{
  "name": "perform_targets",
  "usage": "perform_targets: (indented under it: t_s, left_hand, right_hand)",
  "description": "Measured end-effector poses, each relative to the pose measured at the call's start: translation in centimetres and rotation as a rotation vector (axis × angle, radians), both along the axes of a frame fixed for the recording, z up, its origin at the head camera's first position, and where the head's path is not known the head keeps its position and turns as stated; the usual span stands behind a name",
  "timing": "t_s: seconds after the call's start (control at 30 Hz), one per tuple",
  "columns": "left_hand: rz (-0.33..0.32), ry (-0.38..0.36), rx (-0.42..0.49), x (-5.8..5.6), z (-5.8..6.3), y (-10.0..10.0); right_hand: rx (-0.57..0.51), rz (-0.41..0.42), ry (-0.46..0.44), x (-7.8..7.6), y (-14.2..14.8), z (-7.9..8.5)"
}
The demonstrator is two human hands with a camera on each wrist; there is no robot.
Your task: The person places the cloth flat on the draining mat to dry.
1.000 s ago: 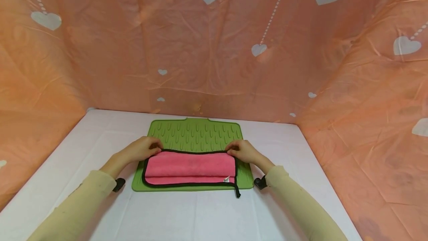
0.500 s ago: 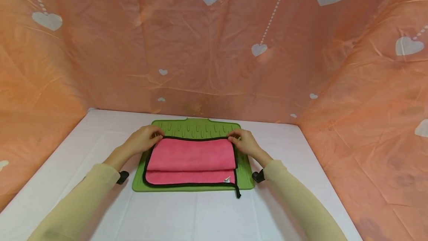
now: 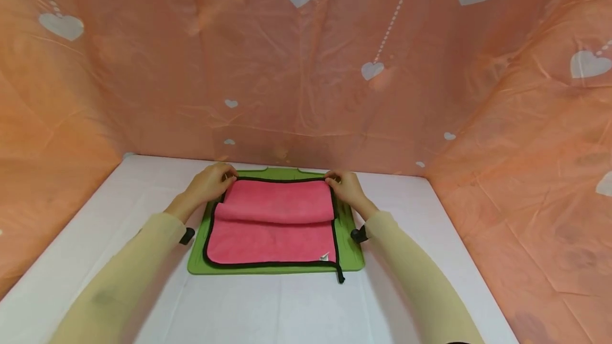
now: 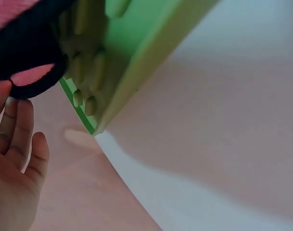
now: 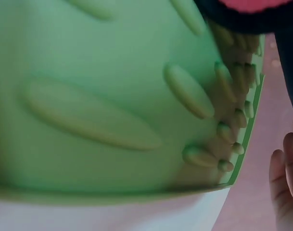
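Observation:
A pink towel (image 3: 274, 243) with black edging lies on a green ridged mat (image 3: 196, 261). Its far part is folded over, and the far edge is raised between both hands. My left hand (image 3: 209, 183) pinches the far left corner; the left wrist view shows thumb and fingertips at the black edging (image 4: 38, 89). At the far right corner, my right hand (image 3: 347, 189) pinches the edging too. In the right wrist view only some fingers (image 5: 286, 168) show at the right border. A white tag (image 3: 324, 256) and a black loop (image 3: 340, 274) mark the near right corner.
The mat lies on a white-covered table (image 3: 268, 312). Orange sheeting (image 3: 296, 94) with white hearts rises behind the table and along both sides. Each wrist carries a small black device (image 3: 188, 236).
Both hands have moved away from the body with the towel's far edge between them. The fold has travelled along, baring more of the lower layer and covering more of the mat.

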State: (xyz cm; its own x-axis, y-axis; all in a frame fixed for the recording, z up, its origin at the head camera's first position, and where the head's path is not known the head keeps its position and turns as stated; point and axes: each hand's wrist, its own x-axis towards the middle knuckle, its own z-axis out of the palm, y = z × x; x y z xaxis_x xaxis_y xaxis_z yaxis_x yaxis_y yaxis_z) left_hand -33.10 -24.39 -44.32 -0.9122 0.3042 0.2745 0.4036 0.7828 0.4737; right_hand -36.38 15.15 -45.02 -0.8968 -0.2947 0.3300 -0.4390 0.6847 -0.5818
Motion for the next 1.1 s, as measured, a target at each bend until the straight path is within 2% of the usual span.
perform_targets:
  t_s: [0.1,0.4,0.57,0.83,1.1]
  left_hand:
    - [-0.002,0.015,0.004,-0.9,0.0,0.1]
    - [0.048,-0.006,-0.004,-2.2,0.1,0.3]
    - [0.057,-0.036,-0.019,-2.5,-0.1,0.4]
    - [0.059,-0.055,-0.067,-2.4,-1.3,0.7]
    - [0.074,-0.049,-0.109,-2.4,-1.7,0.8]
  right_hand:
    - [-0.012,-0.017,-0.009,-0.9,-0.2,-0.2]
    - [-0.025,-0.055,-0.060,-2.4,-0.8,-0.2]
    - [0.017,-0.070,-0.092,-2.9,-1.1,-0.5]
    - [0.086,-0.087,-0.145,-3.0,-0.8,-1.4]
    - [0.115,-0.094,-0.175,-2.9,-1.0,-1.8]
